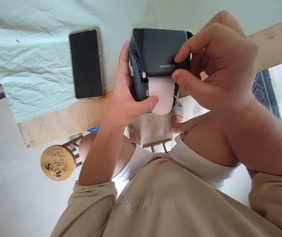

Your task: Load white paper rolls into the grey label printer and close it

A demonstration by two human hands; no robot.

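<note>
A dark label printer (159, 46) marked NIIMBOT is held up over the table's front edge. Its lid looks slightly raised, with a white label strip (163, 89) hanging out below. My left hand (126, 95) is closed around the printer's left side, and its thumb rests against the label strip. At the printer's right front corner my right hand (217, 62) is closed in a pinch, index finger on the lid and thumb near the lid's lower edge. The other right fingers are partly hidden behind the hand.
A smartphone (86, 64) with a dark screen lies left of the printer on a pale, wrinkled cloth (39, 65). The bare wooden table edge (62, 121) runs below the cloth. A round wooden stool (58, 163) stands on the floor at lower left.
</note>
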